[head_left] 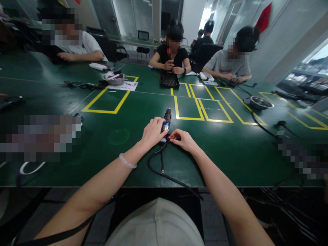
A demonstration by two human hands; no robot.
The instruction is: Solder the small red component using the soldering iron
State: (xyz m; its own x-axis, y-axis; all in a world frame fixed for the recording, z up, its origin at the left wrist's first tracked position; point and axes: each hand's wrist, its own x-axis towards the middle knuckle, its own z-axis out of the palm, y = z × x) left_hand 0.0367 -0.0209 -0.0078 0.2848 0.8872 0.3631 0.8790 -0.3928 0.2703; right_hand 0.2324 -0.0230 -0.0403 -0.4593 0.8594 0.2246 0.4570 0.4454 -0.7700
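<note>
A person sits at a wide green table [220, 153] marked with yellow taped rectangles, seen from a camera on their own head, both bare forearms reaching forward. The left hand [152, 131], with a pale bangle at the wrist, curls its fingers around the side of a small black and silver cylindrical tool [166, 121] that lies on the table pointing away from the person. The right hand [185, 140] pinches thumb and fingertips together on a small red and black part [169, 137] at the tool's near end, where a black cable [164, 167] loops away toward the table edge. The step in hand seems to be fitting or adjusting that connection, with the left hand steadying the body. The next move likely calls for a firm, steady left grip and a fine, careful push or twist from the right fingertips. Across the table, three other people work with their own hands, near a black tray [169, 80].
</note>
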